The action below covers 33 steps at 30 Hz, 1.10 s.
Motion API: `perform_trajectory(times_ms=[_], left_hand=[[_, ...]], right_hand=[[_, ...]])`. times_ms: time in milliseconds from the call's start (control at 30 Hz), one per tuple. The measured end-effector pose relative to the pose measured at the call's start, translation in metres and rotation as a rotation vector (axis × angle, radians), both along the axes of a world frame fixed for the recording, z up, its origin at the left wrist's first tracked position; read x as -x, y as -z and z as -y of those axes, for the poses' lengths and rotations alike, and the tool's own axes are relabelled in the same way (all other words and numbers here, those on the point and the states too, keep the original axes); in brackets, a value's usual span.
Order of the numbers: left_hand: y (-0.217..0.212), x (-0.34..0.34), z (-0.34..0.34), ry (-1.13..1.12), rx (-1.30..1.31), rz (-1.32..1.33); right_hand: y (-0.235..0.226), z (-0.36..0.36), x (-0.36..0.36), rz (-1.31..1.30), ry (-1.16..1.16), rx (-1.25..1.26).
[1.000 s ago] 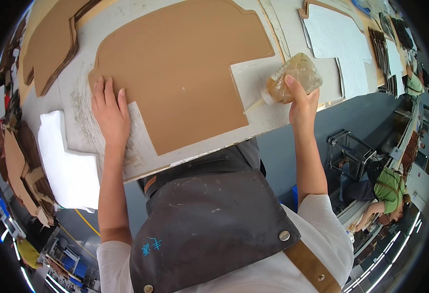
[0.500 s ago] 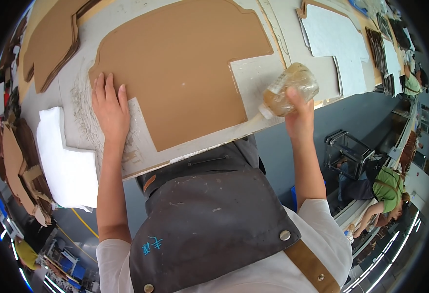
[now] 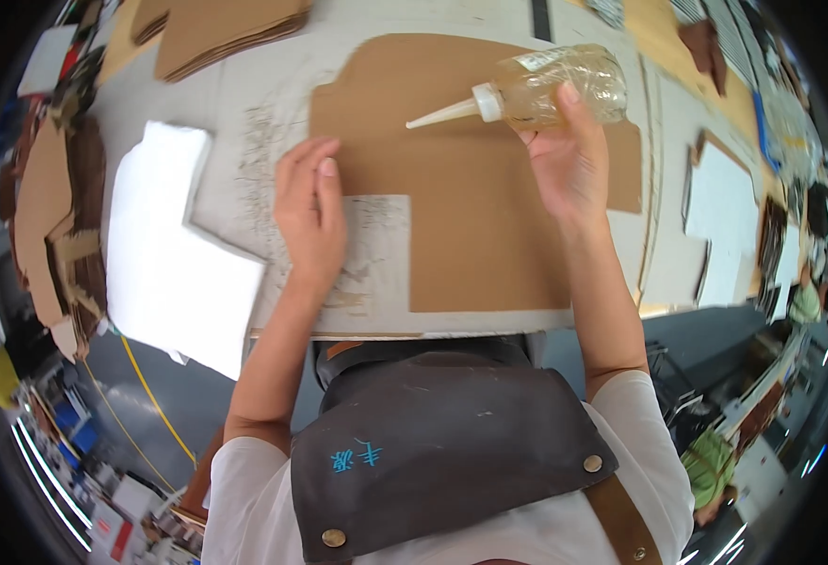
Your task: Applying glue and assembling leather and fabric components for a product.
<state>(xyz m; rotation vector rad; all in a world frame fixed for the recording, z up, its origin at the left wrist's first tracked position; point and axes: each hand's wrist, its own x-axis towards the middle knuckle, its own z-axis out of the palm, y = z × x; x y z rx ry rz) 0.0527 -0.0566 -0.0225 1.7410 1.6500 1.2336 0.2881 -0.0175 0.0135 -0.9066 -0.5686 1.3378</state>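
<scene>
Curling slightly, fingers of the left hand point(image 3: 312, 209) hold nothing at the left edge of the brown panel point(image 3: 489, 235) on the tabletop point(image 3: 376, 273); those of the right hand point(image 3: 569, 160) wrap the clear bottle point(image 3: 548, 80) above it. Squeezing too hard could cause drips.

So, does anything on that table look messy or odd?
Yes: the grey tabletop looks scruffy, with scratchy streaks beside the left hand and the brown sheet. I can't tell whether they're dried residue or wear. Nothing else stands out; the right hand holds the bottle with its nozzle over the sheet.
</scene>
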Motion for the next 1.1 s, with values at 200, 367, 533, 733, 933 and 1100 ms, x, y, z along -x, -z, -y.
perform_trajectory(times_ms=[200,367,533,733,933,1100], left_hand=[[-0.001,0.028,0.020,0.059,-0.010,-0.275],[0.002,0.036,0.035,0.096,0.051,-0.323],[0.005,0.039,0.033,0.096,0.009,-0.314],[0.006,0.043,0.035,0.045,0.011,-0.207],[0.004,0.042,0.036,-0.045,0.024,-0.123],[0.005,0.042,0.036,-0.101,0.042,-0.085]], right_hand=[[0.016,-0.046,0.064,0.112,-0.065,-0.059],[0.028,-0.065,0.086,0.214,-0.040,-0.122],[0.032,-0.069,0.093,0.263,-0.027,-0.145],[0.029,-0.060,0.096,0.250,-0.063,-0.098],[0.026,-0.046,0.094,0.279,-0.147,-0.079],[0.021,-0.035,0.097,0.366,-0.194,-0.082]])
